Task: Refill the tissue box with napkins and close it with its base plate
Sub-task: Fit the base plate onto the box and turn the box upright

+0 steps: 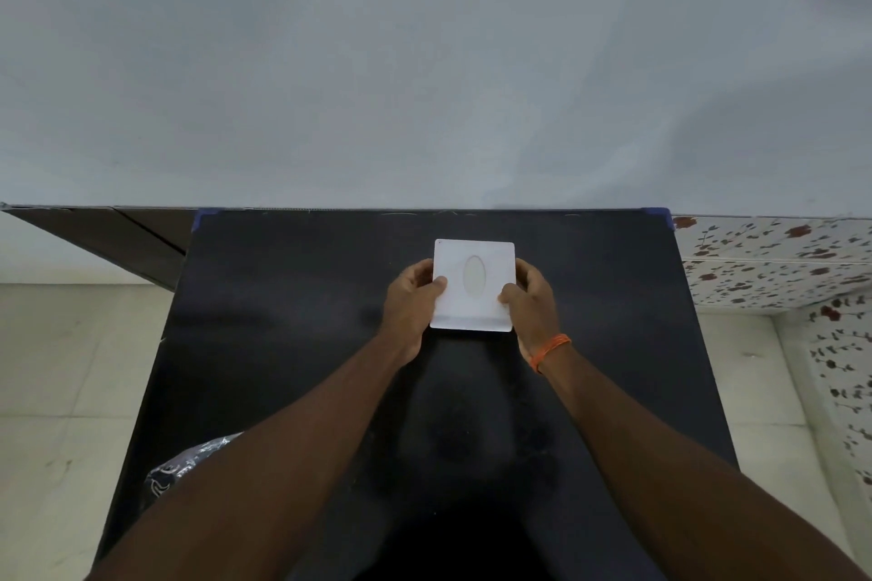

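White square plastic tissue box (473,284), oval slot uppermost, on black tabletop (292,321); left hand (409,308) and right hand (531,300) each closed in grip on its sides.

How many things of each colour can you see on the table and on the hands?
White: 1, the tissue box, held by the left hand and right hand
Black: 1, the table
Orange: 1, the wrist thread
Total: 3
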